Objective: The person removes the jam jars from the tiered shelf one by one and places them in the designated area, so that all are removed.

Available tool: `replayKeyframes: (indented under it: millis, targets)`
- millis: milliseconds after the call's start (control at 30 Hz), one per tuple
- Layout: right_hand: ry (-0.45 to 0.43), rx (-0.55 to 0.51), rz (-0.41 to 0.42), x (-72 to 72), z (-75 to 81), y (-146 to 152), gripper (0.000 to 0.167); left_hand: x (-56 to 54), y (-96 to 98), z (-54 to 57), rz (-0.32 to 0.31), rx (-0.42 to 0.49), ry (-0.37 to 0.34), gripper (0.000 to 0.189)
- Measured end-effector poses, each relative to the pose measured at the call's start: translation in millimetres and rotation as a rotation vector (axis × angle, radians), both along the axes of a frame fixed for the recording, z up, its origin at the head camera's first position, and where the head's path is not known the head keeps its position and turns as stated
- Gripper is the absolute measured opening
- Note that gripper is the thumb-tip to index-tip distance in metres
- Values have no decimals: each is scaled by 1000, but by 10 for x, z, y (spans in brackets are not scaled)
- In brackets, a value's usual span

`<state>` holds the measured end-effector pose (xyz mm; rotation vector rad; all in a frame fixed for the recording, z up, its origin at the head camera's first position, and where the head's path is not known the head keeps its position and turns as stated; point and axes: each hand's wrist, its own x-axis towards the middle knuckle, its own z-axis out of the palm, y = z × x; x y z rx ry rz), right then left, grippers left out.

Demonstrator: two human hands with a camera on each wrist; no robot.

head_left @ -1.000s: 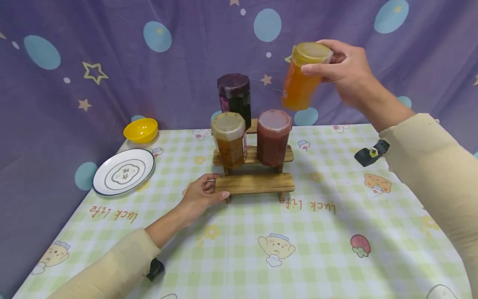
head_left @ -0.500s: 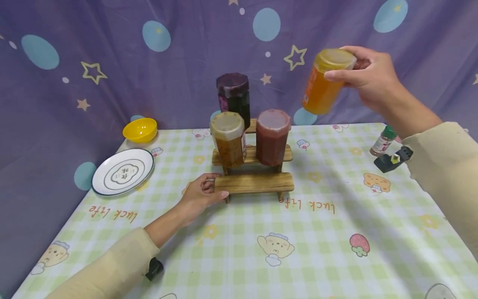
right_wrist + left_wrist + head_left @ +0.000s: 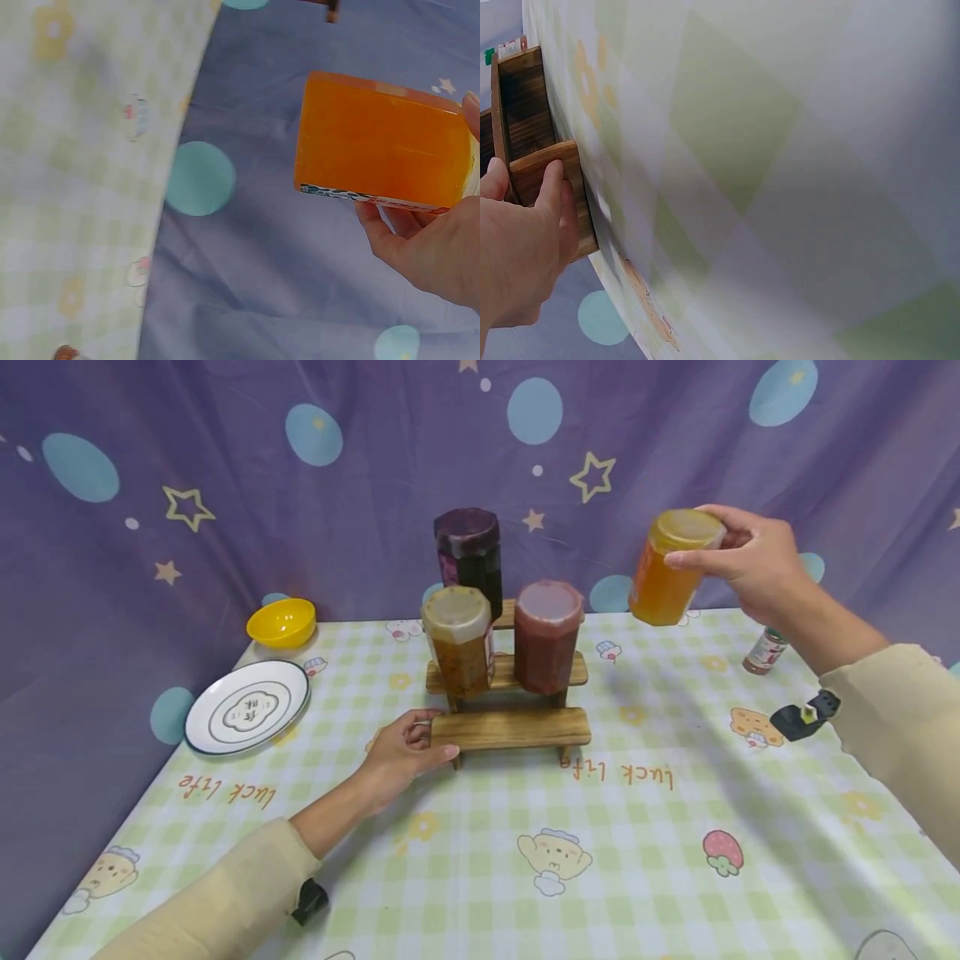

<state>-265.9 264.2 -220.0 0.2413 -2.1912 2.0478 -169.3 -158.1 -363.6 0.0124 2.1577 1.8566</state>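
My right hand (image 3: 761, 560) holds a jar of orange jam (image 3: 667, 581) near its yellow lid, up in the air right of the rack. The jar tilts a little; in the right wrist view its orange side (image 3: 382, 142) faces the camera. My left hand (image 3: 397, 756) grips the left end of the three-step wooden rack (image 3: 510, 729) at its lowest, bare step. In the left wrist view its fingers (image 3: 551, 191) lie against the rack's end panel. A brown-yellow jar (image 3: 461, 647) and a red jar (image 3: 547, 643) stand on the middle step, a dark purple jar (image 3: 468, 556) on the top one.
A white plate (image 3: 202, 714) and a yellow bowl (image 3: 282, 623) sit at the left of the checked tablecloth (image 3: 480, 877). At the right, a small spice bottle (image 3: 765, 652) stands partly behind the right forearm. A purple curtain (image 3: 375, 468) hangs behind the table.
The right hand has carried the orange jar to the right, then lowered it. The spice bottle has come out from behind the right arm. The left hand has stayed on the rack.
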Motion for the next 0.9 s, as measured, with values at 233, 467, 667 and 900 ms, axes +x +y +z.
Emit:
replayKeyframes:
  millis: [233, 467, 667, 900]
  targets:
    - [-75, 169, -64, 29, -325, 46, 60, 14, 7, 0, -10, 13, -4, 62]
    - [-103, 247, -82, 29, -635, 46, 64, 25, 3, 3, -7, -17, 8, 61]
    - [-95, 267, -79, 17, -787, 29, 65, 16, -3, 1, -14, 5, 2, 61]
    - [-121, 259, -69, -7, -865, 15, 70, 11, 0, 15, -16, 29, 5, 62]
